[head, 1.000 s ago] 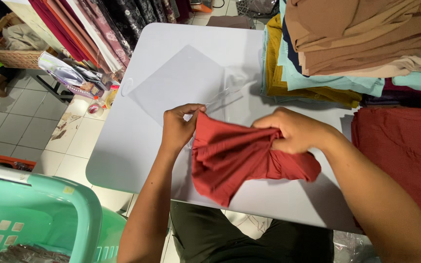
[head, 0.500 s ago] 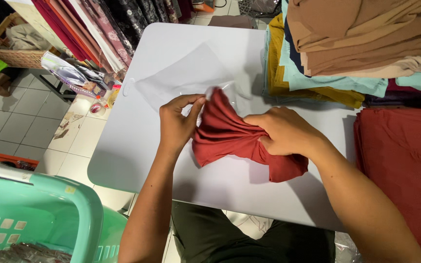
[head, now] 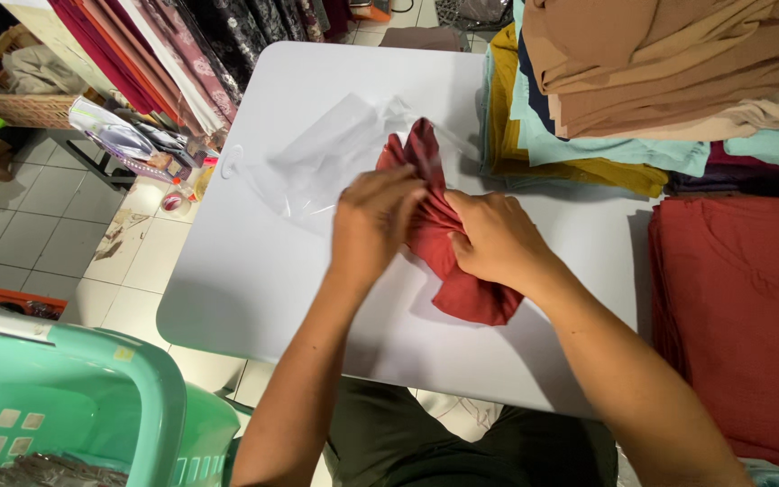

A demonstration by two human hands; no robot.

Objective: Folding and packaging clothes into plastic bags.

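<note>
A bunched dark red cloth (head: 444, 243) lies on the white table (head: 254, 271). My left hand (head: 373, 224) grips its upper left part, and my right hand (head: 496, 239) presses and holds its right side. Both hands squeeze the cloth into a narrow bundle whose top end (head: 421, 144) points at a clear plastic bag (head: 326, 153) lying flat on the table just beyond. The bag's open edge touches the cloth's tip.
A tall stack of folded cloths (head: 660, 81) in brown, teal and mustard fills the far right. A pile of red cloths (head: 741, 316) lies at the right. A mint green laundry basket (head: 74, 406) stands on the tiled floor at lower left; hanging fabrics (head: 173, 45) line the far left.
Both hands have pushed the red cloth away from me toward the plastic bag, bunching it tighter. Its top end now reaches the bag.
</note>
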